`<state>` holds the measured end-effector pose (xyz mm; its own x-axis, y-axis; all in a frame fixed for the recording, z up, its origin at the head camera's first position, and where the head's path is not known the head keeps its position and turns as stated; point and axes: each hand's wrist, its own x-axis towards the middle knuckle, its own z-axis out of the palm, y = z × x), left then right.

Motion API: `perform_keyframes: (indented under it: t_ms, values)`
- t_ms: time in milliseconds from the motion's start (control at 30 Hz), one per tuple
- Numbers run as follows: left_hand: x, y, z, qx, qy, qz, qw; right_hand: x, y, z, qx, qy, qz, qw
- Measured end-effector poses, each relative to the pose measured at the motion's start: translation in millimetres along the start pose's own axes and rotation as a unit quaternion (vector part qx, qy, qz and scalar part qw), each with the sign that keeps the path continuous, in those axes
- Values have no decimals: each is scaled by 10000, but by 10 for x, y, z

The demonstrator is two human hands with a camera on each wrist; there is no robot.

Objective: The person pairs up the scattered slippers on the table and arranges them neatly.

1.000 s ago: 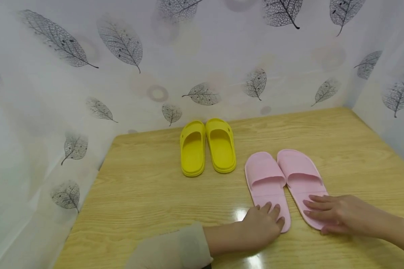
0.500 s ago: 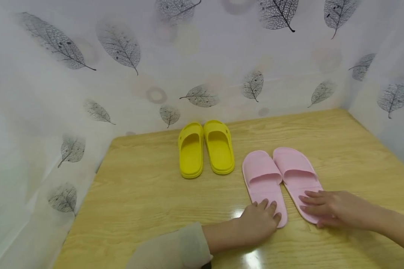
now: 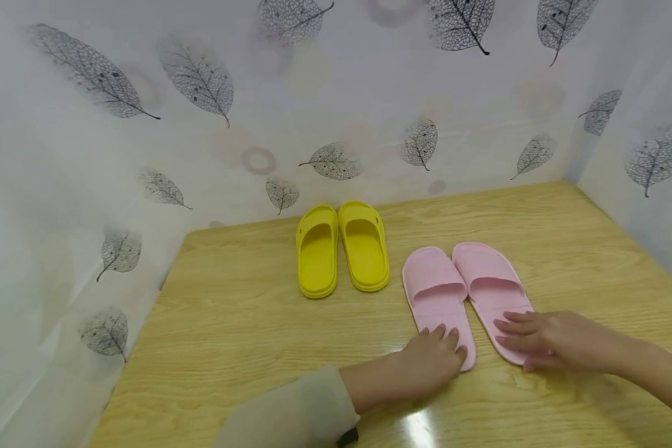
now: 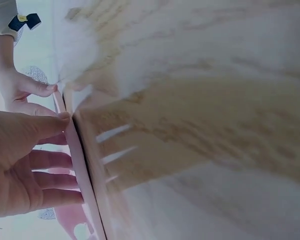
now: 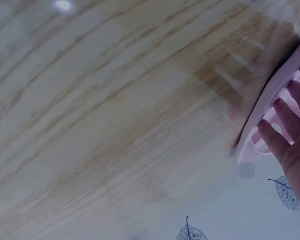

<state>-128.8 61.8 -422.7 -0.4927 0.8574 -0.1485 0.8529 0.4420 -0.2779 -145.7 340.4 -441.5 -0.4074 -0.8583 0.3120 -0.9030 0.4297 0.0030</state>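
Two pink slippers lie side by side on the wooden surface, toes pointing away. In the head view my left hand (image 3: 430, 362) rests on the heel of the left pink slipper (image 3: 438, 305), fingers fairly straight. The left wrist view has that hand (image 4: 20, 160) with its thumb tip at the sole's edge and its fingers extended over the footbed. On the heel of the right pink slipper (image 3: 495, 292), my right hand (image 3: 560, 341) lies with extended fingers. The right wrist view catches those fingers (image 5: 276, 137) over the footbed of the slipper (image 5: 270, 92).
A pair of yellow slippers, the left one (image 3: 318, 267) and the right one (image 3: 365, 261), stands at the back near the wall. The wooden surface (image 3: 241, 323) meets a pale leaf-patterned covering (image 3: 369, 93) at the back and sides.
Both pink slippers have slid a little away from me, toward the back wall, with my hands on their heels. The yellow pair has stayed put; the head view has shifted slightly.
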Motion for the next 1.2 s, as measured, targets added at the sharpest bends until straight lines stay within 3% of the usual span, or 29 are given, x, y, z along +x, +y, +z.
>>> perform_keyframes:
  t_ms: [233, 467, 933, 1200]
  values:
    - [61, -32, -64, -319, -550, -168, 9978, 58, 31, -35, -144, -299, 58, 9994]
    - [94, -84, -82, -407, -585, -162, 9973, 118, 75, -94, 82, -799, 379, 9960]
    - [205, -174, -78, -935, -953, -360, 9904, 143, 151, -53, 273, -834, 500, 9949]
    - [245, -262, -58, -1708, -1131, -510, 9775, 186, 205, -96, 475, -1128, 823, 9891]
